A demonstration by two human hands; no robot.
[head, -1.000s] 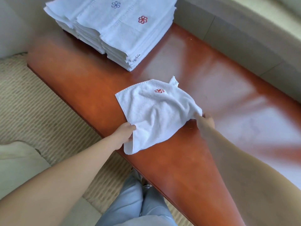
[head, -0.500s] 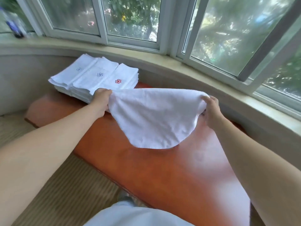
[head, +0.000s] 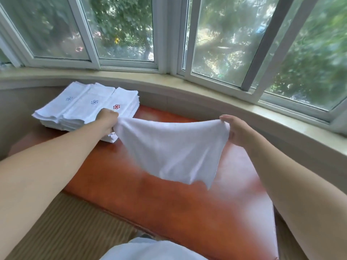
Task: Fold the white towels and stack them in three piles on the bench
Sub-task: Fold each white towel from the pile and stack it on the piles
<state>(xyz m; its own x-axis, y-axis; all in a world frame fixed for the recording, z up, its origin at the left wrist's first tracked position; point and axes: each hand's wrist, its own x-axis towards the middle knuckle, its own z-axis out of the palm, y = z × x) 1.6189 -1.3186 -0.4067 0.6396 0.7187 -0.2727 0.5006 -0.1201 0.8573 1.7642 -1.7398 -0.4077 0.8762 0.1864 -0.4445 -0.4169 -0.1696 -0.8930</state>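
Now | two hands [head: 108, 119] [head: 237, 131] hold one towel [head: 172, 152] | three piles [head: 88, 107] | one bench [head: 178, 207]

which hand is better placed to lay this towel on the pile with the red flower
Left, most likely. The left hand grips the towel corner right in front of the red-flower pile, while the right hand holds the far corner out over the bench.

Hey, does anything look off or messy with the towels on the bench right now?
Nothing stands out. Three piles of folded towels sit side by side on the bench. The left hand and right hand hold one unfolded towel stretched above it.
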